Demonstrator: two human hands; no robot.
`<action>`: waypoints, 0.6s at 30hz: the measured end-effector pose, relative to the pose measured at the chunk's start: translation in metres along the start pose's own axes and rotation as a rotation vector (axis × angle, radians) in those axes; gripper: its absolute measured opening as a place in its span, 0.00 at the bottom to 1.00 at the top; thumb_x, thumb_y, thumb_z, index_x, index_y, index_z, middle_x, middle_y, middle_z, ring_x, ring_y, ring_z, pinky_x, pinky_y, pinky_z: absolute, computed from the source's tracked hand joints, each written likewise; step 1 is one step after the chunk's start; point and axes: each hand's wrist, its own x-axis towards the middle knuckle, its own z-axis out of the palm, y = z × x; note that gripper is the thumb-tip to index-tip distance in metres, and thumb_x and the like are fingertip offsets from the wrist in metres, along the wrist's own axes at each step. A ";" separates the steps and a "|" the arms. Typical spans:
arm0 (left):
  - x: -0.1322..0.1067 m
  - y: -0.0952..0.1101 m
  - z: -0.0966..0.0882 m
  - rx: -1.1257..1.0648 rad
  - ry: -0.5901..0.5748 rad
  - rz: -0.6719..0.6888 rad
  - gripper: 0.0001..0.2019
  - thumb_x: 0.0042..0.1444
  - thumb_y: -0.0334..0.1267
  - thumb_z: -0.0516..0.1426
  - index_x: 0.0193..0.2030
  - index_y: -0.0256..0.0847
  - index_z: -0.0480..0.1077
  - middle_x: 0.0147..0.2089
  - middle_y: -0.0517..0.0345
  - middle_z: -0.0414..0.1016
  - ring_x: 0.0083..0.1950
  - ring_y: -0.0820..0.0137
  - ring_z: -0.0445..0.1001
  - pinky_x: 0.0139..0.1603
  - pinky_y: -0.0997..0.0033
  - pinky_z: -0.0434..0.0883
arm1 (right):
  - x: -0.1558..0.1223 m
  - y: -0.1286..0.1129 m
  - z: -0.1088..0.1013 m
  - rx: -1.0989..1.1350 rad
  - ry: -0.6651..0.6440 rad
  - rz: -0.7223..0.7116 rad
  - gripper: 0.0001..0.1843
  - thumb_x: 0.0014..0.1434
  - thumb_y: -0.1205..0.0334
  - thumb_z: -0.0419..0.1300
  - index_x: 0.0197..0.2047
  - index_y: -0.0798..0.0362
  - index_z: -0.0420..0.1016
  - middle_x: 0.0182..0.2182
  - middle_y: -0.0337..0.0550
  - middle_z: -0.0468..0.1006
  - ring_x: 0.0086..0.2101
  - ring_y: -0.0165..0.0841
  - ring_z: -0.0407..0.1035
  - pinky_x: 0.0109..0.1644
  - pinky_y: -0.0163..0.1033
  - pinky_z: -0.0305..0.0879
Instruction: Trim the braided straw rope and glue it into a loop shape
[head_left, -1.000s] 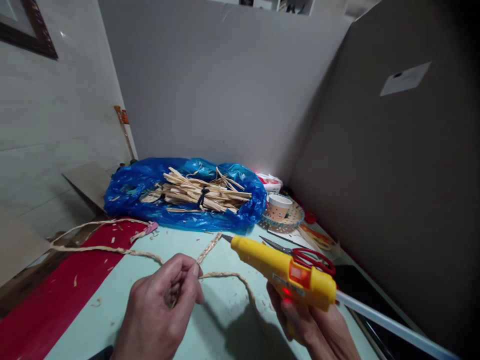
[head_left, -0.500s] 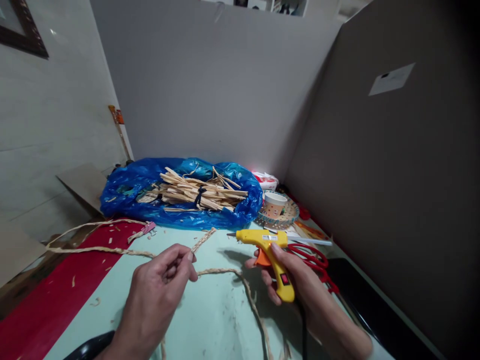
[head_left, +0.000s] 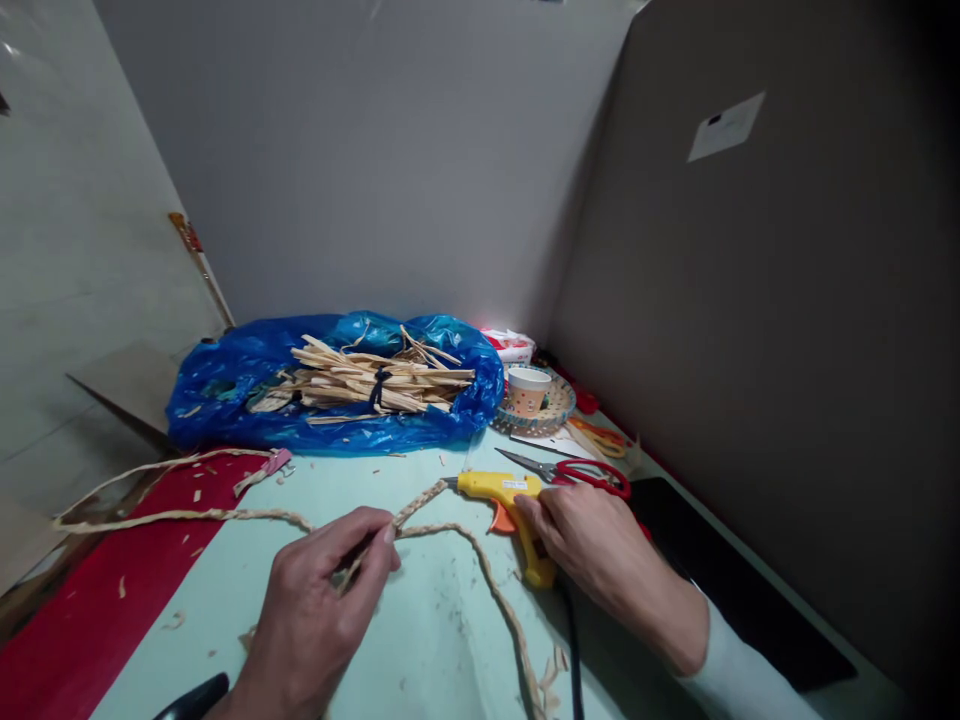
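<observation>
My left hand [head_left: 322, 590] pinches a braided straw cord [head_left: 420, 503] between thumb and fingertips, close to its short end. That end points up and right, right beside the nozzle of a yellow glue gun [head_left: 491, 487]; I cannot tell whether they touch. The long part of the cord loops left past a pink clip [head_left: 276, 463] and trails down the right side. From above, my right hand [head_left: 600, 540] has its fingers closed on the rear and upper handle of the gun. The orange trigger shows free of the fingers. The glue stick at the back is hidden by this hand.
A blue plastic bag [head_left: 225, 400] with a tied straw bundle [head_left: 382, 378] lies at the back. Right of it, a paper cup [head_left: 527, 392] stands on a woven tray [head_left: 562, 402]. Red-handled scissors [head_left: 592, 476] and a black flat object [head_left: 720, 570] lie on the right.
My right hand has gone from holding the gun's handle, finger near the trigger, to gripping it from above. Gun and cord end have come together. The view has shifted rightward.
</observation>
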 end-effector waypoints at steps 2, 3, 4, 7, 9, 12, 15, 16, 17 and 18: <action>-0.003 0.003 0.002 0.013 0.000 0.047 0.06 0.55 0.38 0.58 0.28 0.45 0.74 0.24 0.66 0.76 0.27 0.69 0.74 0.32 0.74 0.67 | -0.005 -0.008 -0.002 0.020 0.008 -0.061 0.21 0.64 0.56 0.54 0.20 0.53 0.68 0.18 0.42 0.68 0.21 0.32 0.62 0.27 0.37 0.53; -0.005 0.003 0.004 0.022 -0.003 0.077 0.06 0.55 0.37 0.57 0.29 0.46 0.74 0.24 0.66 0.77 0.27 0.70 0.75 0.32 0.74 0.67 | -0.007 -0.012 -0.003 0.091 -0.009 -0.109 0.19 0.65 0.55 0.53 0.25 0.53 0.72 0.20 0.42 0.71 0.23 0.32 0.63 0.28 0.36 0.55; -0.007 0.004 0.005 0.032 -0.009 0.109 0.05 0.55 0.36 0.57 0.29 0.46 0.74 0.25 0.66 0.77 0.27 0.70 0.75 0.32 0.74 0.67 | -0.010 -0.017 -0.003 0.234 -0.043 -0.170 0.18 0.66 0.55 0.52 0.30 0.53 0.75 0.24 0.41 0.74 0.24 0.31 0.65 0.29 0.34 0.57; -0.012 0.004 0.008 0.061 -0.043 0.203 0.06 0.57 0.34 0.57 0.31 0.47 0.74 0.25 0.66 0.76 0.27 0.71 0.74 0.32 0.74 0.67 | -0.017 -0.029 -0.001 0.659 -0.135 -0.225 0.16 0.65 0.53 0.54 0.39 0.54 0.78 0.29 0.40 0.77 0.23 0.27 0.65 0.25 0.30 0.59; -0.014 0.003 0.009 0.079 -0.056 0.245 0.06 0.57 0.33 0.56 0.34 0.47 0.74 0.26 0.65 0.77 0.27 0.71 0.74 0.32 0.74 0.68 | -0.020 -0.033 0.000 0.777 -0.143 -0.199 0.14 0.63 0.54 0.57 0.39 0.54 0.80 0.29 0.40 0.78 0.21 0.25 0.63 0.24 0.29 0.59; -0.015 0.003 0.010 0.099 -0.063 0.278 0.07 0.57 0.31 0.57 0.37 0.47 0.75 0.28 0.64 0.77 0.30 0.69 0.77 0.33 0.74 0.69 | -0.021 -0.035 0.000 0.822 -0.107 -0.184 0.12 0.62 0.56 0.59 0.37 0.54 0.81 0.25 0.39 0.77 0.20 0.23 0.61 0.22 0.28 0.58; -0.015 0.005 0.010 0.148 -0.086 0.287 0.07 0.57 0.31 0.55 0.32 0.47 0.73 0.25 0.63 0.74 0.32 0.67 0.78 0.31 0.74 0.70 | -0.022 -0.034 0.001 0.766 -0.032 -0.256 0.09 0.61 0.59 0.61 0.36 0.53 0.82 0.25 0.38 0.79 0.21 0.24 0.65 0.23 0.27 0.59; -0.015 0.006 0.010 0.170 -0.091 0.287 0.08 0.58 0.31 0.55 0.31 0.46 0.72 0.24 0.63 0.74 0.32 0.66 0.79 0.32 0.73 0.71 | -0.022 -0.034 0.002 0.736 0.010 -0.295 0.08 0.61 0.60 0.62 0.36 0.52 0.82 0.26 0.38 0.80 0.23 0.25 0.68 0.25 0.27 0.62; -0.015 0.006 0.009 0.193 -0.094 0.286 0.09 0.58 0.32 0.54 0.30 0.46 0.72 0.24 0.62 0.74 0.33 0.65 0.79 0.32 0.73 0.71 | -0.023 -0.034 0.003 0.704 0.053 -0.339 0.07 0.61 0.62 0.62 0.36 0.52 0.82 0.28 0.39 0.81 0.26 0.27 0.71 0.29 0.28 0.64; -0.015 0.006 0.009 0.214 -0.100 0.290 0.09 0.58 0.32 0.54 0.30 0.46 0.72 0.24 0.61 0.74 0.33 0.64 0.79 0.33 0.73 0.71 | -0.024 -0.034 0.004 0.671 0.097 -0.380 0.06 0.60 0.63 0.63 0.36 0.53 0.81 0.29 0.39 0.82 0.29 0.28 0.73 0.32 0.29 0.66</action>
